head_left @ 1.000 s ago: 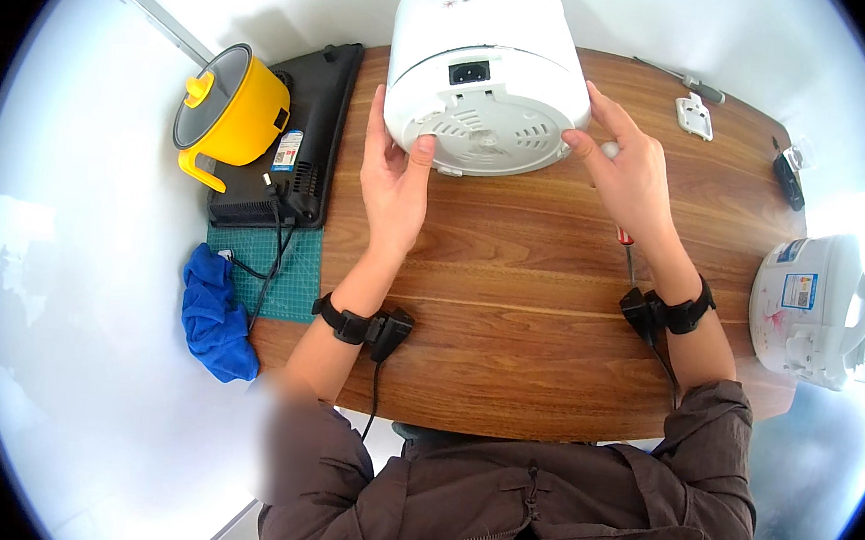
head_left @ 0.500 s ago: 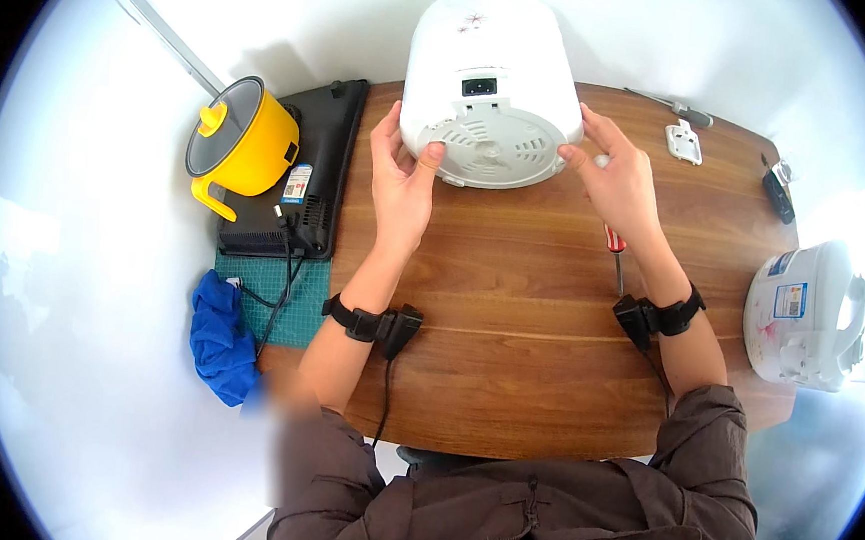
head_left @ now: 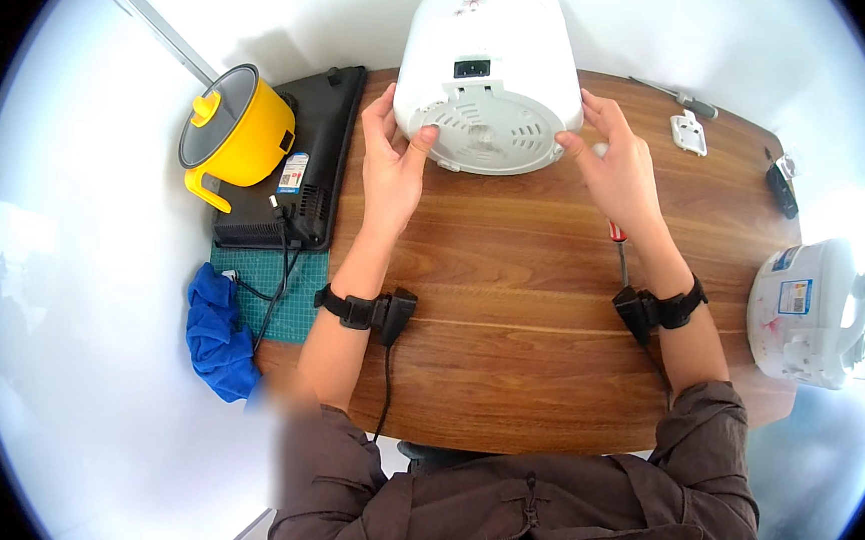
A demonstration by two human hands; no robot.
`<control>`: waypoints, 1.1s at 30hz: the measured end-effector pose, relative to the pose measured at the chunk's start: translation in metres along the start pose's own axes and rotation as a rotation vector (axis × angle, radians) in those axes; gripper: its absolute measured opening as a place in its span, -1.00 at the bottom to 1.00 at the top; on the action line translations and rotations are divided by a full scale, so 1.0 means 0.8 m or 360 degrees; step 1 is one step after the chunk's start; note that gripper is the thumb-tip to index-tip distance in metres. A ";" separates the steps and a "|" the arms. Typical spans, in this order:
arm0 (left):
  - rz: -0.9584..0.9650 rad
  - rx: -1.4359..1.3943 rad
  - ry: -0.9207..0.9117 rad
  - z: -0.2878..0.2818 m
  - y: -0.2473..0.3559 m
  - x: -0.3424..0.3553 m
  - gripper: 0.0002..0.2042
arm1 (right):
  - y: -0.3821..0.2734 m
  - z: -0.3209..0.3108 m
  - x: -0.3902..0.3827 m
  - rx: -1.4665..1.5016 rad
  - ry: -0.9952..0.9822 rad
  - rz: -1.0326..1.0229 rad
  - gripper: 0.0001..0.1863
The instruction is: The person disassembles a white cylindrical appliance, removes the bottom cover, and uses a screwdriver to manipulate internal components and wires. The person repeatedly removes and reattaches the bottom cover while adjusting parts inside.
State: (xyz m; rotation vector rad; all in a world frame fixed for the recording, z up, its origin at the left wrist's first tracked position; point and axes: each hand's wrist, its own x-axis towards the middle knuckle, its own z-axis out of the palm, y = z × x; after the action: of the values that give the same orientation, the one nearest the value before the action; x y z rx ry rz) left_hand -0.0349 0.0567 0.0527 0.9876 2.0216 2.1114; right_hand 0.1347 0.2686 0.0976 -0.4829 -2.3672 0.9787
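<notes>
A white rice cooker body with a small flower print is tipped at the far side of the wooden table, its base turned toward me. On its lower side a black power inlet sits above a round vented base plate. My left hand grips the lower left edge, thumb on the base rim. Opposite it, my right hand grips the lower right edge the same way. The fingers behind the cooker are partly hidden. Beside my right wrist lies a screwdriver with a red handle, partly covered by the arm.
Left, a yellow pot stands on a black flat appliance, near a green mat and blue cloth. Right are a grey-handled screwdriver, white plastic part, black-handled item and second white cooker.
The cooker and both hands sit slightly higher and farther left in the picture. The surroundings have shifted slightly too. My grip looks the same.
</notes>
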 end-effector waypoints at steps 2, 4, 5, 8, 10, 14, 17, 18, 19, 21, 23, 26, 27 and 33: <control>-0.0003 0.0038 0.0006 -0.003 -0.004 0.000 -0.24 | -0.004 -0.002 0.000 -0.0041 -0.0056 0.0075 -0.29; 0.0056 -0.0002 0.0019 -0.001 -0.006 0.002 -0.24 | -0.001 0.000 0.003 0.0045 -0.0052 0.0044 -0.24; 0.0084 -0.0027 0.0023 0.000 -0.007 0.001 -0.23 | 0.003 0.000 0.004 0.0073 -0.0063 0.0025 -0.21; 0.0033 -0.0003 -0.0004 -0.005 -0.008 0.001 -0.23 | 0.017 0.002 0.004 0.0079 -0.0127 -0.0052 -0.09; -0.0014 0.0058 -0.0133 -0.009 -0.002 0.006 -0.16 | 0.026 0.006 0.003 -0.0056 -0.0152 -0.0147 0.00; -0.0041 0.0107 -0.0309 -0.020 -0.005 0.014 -0.06 | 0.030 0.012 0.003 -0.0211 -0.0209 -0.0159 0.11; -0.0068 0.0136 -0.0332 -0.022 -0.004 0.016 -0.06 | 0.042 0.019 0.004 -0.0102 -0.0245 -0.0132 0.08; -0.0068 0.0169 -0.0316 -0.021 -0.004 0.014 -0.06 | 0.045 0.021 0.003 -0.0111 -0.0236 -0.0150 0.07; -0.0066 0.0202 -0.0300 -0.021 -0.003 0.013 -0.06 | 0.045 0.023 0.002 -0.0120 -0.0226 -0.0169 0.06; -0.0065 0.0223 -0.0299 -0.022 -0.007 0.014 -0.08 | 0.050 0.028 0.000 -0.0118 -0.0193 -0.0216 0.04; -0.0039 0.0217 -0.0294 -0.025 -0.012 0.015 -0.09 | 0.053 0.033 0.000 -0.0095 -0.0157 -0.0288 0.04; -0.0074 0.0298 -0.0300 -0.025 -0.008 0.014 -0.07 | 0.041 0.028 -0.002 -0.0101 -0.0253 -0.0153 0.05; -0.0098 0.0341 -0.0304 -0.026 -0.005 0.013 -0.06 | 0.041 0.029 -0.002 -0.0125 -0.0250 -0.0168 0.05; -0.0106 0.0457 -0.0394 -0.019 0.010 0.011 0.04 | 0.033 0.027 0.000 -0.0069 -0.0248 -0.0130 0.07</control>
State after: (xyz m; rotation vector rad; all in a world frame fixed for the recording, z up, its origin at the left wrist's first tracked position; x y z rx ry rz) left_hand -0.0460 0.0463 0.0644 1.1351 2.2294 1.6029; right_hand 0.1251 0.2745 0.0651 -0.3336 -2.5296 0.9605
